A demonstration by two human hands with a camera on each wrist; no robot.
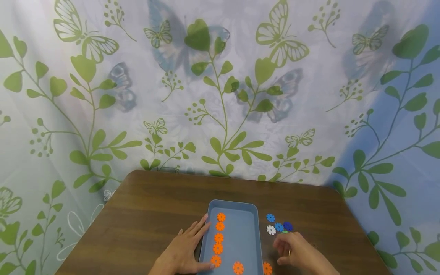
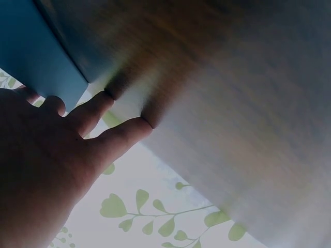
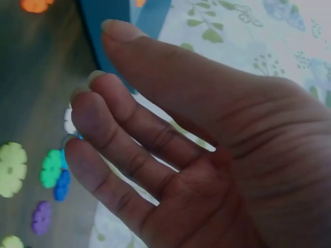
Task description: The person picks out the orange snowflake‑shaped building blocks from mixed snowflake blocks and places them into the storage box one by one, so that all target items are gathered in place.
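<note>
A shallow blue-grey tray (image 1: 240,233) lies on the table. Along its left side runs a column of orange snowflake-shaped discs (image 1: 219,237), and one more orange disc (image 1: 238,267) lies near its front. My left hand (image 1: 183,248) rests against the tray's left side with fingers spread and straight, the thumb reaching over the rim beside the lowest disc of the column. My right hand (image 1: 297,250) hovers right of the tray, its fingers loosely bent; the right wrist view shows nothing between thumb and fingers. Below it sits a green disc (image 3: 51,168).
Right of the tray lie a white disc (image 1: 271,230), light blue discs (image 1: 270,217), a dark blue disc (image 1: 288,226) and an orange disc (image 1: 267,268). The right wrist view also shows yellow (image 3: 11,169) and purple discs (image 3: 42,218). A leaf-print curtain (image 1: 220,95) hangs behind the brown table (image 1: 165,198).
</note>
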